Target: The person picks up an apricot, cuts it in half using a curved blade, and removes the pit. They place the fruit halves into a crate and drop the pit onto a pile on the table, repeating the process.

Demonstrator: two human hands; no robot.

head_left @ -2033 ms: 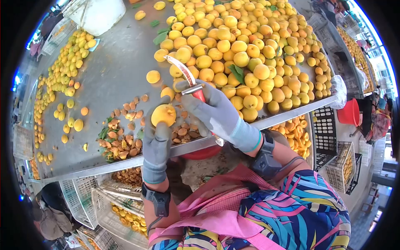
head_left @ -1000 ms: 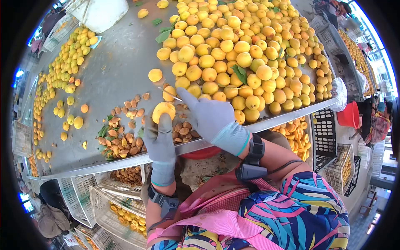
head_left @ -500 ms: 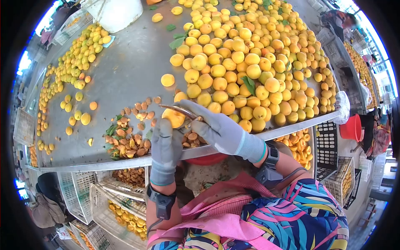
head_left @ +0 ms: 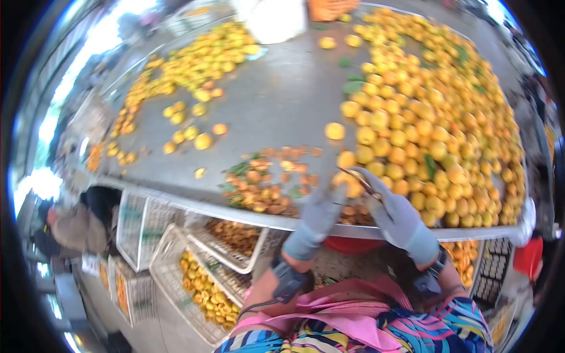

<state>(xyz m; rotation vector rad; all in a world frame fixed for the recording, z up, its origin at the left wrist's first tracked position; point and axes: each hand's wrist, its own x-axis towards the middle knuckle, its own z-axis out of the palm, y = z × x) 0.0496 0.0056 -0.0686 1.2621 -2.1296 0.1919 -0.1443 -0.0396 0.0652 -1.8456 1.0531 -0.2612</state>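
Both my hands wear grey gloves and meet above the near edge of the metal table (head_left: pixel 288 70). My left hand (head_left: pixel 321 213) is closed around a yellow-orange apricot (head_left: pixel 353 185), gripping it from the left. Gripped in my right hand (head_left: pixel 395 213) is a slim, curved metal pitting tool (head_left: pixel 366 182), its tip lying against the apricot. Motion blur hides whether the tip has gone into the flesh. Just left of my hands lies a heap of brown pits (head_left: pixel 265 197) mixed with green leaves. A large pile of whole apricots (head_left: pixel 435 138) spreads to the right.
More apricots (head_left: pixel 203 56) lie at the far left, near a white bucket (head_left: pixel 273 20). Below the table edge stand a crate of brown pits (head_left: pixel 232 238) and a crate of apricot pieces (head_left: pixel 206 288). A red bucket (head_left: pixel 528 259) is at the right.
My view has swung left, so table and hands appear farther right and the picture is blurred. Apricot and tool are still in my hands, close together.
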